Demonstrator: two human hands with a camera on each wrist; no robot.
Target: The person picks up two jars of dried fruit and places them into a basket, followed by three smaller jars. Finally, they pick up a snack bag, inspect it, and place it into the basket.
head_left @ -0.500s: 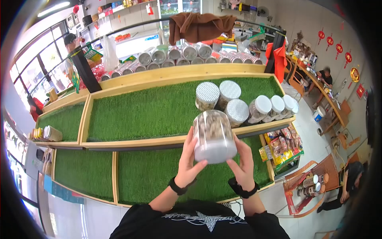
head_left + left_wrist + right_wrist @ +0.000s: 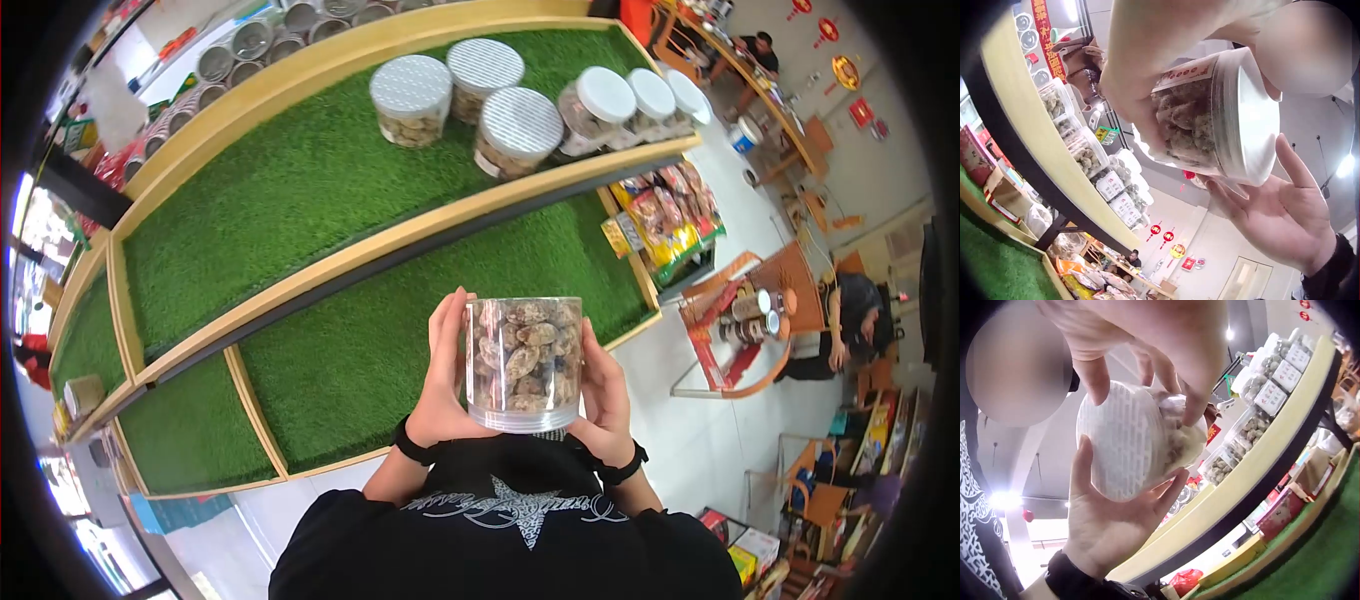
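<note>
A clear plastic jar (image 2: pixel 525 355) full of brown, wrinkled dried pieces is held between both hands in front of the chest. My left hand (image 2: pixel 440 375) grips its left side, while my right hand (image 2: pixel 604 390) grips the right side. The jar's white lid (image 2: pixel 1252 115) is turned toward the body, with thumbs at its edge. In the right wrist view the lid (image 2: pixel 1119 440) shows a ridged pattern. A printed label (image 2: pixel 1184 74) runs along the jar's side. Three similar lidded jars (image 2: pixel 412 100) stand on the green turf shelf (image 2: pixel 270 180).
Smaller white-lidded jars (image 2: pixel 605 95) line the shelf's right end. A wooden rail (image 2: pixel 400 240) edges the upper shelf above a lower turf tier (image 2: pixel 340 370). Snack packets (image 2: pixel 670 215) hang at the right. A chair (image 2: pixel 710 330) holds more jars near a seated person (image 2: pixel 855 310).
The jar has come down and closer to the chest, tilted so its contents show more. The view has swung down and right, with the shelf jars higher in it. Both hands keep their hold.
</note>
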